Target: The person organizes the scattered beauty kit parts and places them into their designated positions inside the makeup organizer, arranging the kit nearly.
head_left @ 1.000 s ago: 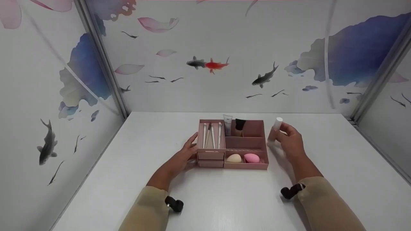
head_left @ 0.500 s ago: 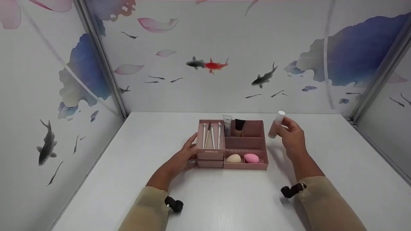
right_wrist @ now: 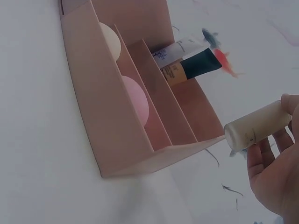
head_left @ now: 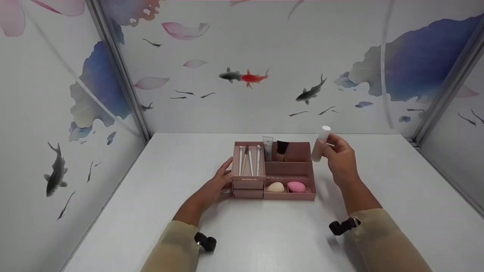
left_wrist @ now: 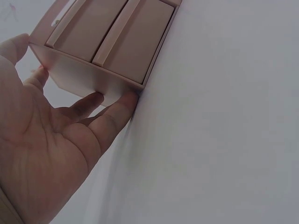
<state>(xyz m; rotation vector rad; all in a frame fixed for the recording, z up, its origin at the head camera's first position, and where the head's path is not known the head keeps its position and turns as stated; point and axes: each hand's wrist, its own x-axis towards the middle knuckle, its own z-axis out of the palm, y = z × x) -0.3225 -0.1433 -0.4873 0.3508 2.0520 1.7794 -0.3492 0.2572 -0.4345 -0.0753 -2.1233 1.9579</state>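
A pink makeup organizer (head_left: pixel 289 168) stands in the middle of the white table. My left hand (head_left: pixel 211 187) rests its fingertips against the organizer's left side; in the left wrist view its fingers (left_wrist: pixel 110 123) spread along that wall, beside the drawers. Raised off the table at the organizer's back right corner is a small cosmetic bottle (head_left: pixel 318 149) with a white cap, pinched between thumb and fingers of my right hand (head_left: pixel 343 160). The right wrist view shows the bottle's base pointing toward the organizer's back compartment.
In the organizer, thin brushes (head_left: pixel 249 160) lie in the top left tray. A white tube (head_left: pixel 267 147) and a black-capped tube (head_left: pixel 282 148) stand at the back. A cream sponge (head_left: pixel 276 187) and a pink sponge (head_left: pixel 297 186) sit in front. Patterned walls enclose the table.
My right hand has lifted the bottle off the table, then brought it slightly left to the organizer's back right corner. The left hand has stayed at the organizer's side.
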